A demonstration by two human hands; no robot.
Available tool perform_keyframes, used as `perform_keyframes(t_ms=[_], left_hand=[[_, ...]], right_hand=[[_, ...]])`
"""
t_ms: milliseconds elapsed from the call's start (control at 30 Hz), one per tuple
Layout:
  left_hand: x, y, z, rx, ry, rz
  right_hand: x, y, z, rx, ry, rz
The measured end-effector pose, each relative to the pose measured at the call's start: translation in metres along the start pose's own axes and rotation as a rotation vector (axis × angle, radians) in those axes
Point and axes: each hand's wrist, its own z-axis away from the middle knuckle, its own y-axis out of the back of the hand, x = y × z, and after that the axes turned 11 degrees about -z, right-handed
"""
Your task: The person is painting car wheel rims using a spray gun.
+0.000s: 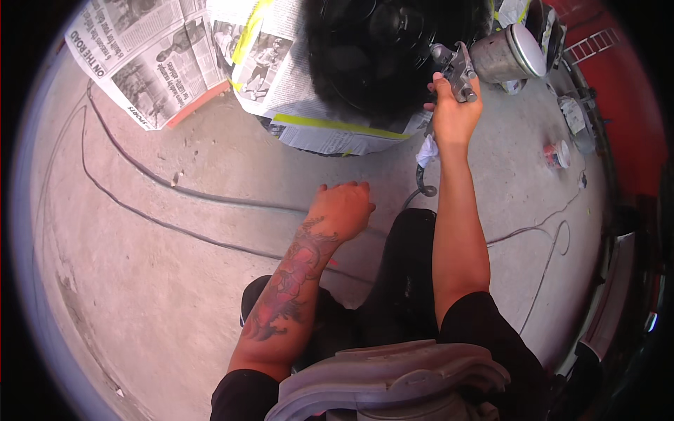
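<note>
My right hand (455, 116) is wrapped round the grip of a metal spray gun (461, 74), whose round silver paint cup (502, 57) sits to its right. The gun points left at a wheel (375, 52) coated in glossy black. Newspaper (263, 77) and strips of yellow masking tape (337, 125) surround the wheel's edge. A white wrap (426, 151) covers the hose joint below the gun's handle. My left hand (344, 208) hovers low near my knee, its fingers curled in; nothing shows in it, though the palm side is hidden.
Dark hoses (203, 196) snake across the concrete floor (140, 295). More newspaper (151, 59) hangs at the upper left. On the right are a small white-and-red tub (557, 154), a ladder-like metal frame (592, 45) and a red surface (635, 91).
</note>
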Motion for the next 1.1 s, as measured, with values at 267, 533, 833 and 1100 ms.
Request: perform_keyframes(t_ms=[267, 533, 833, 1100], left_hand=[[-0.035, 0.017, 0.033, -0.051, 0.151, -0.039], [-0.035, 0.004, 0.031, 0.05, 0.133, -0.025], [-0.016, 0.008, 0.022, -0.043, 0.187, -0.103], [0.088, -0.043, 0.002, 0.168, -0.37, 0.082]], right_hand=[[0.055, -0.03, 0.044, 0.196, -0.02, -0.193], [0.069, -0.046, 0.029, 0.251, 0.045, -0.363], [0.075, 0.028, 0.048, -0.115, 0.158, -0.202], [0.102, 0.109, -0.007, -0.106, 0.046, -0.271]])
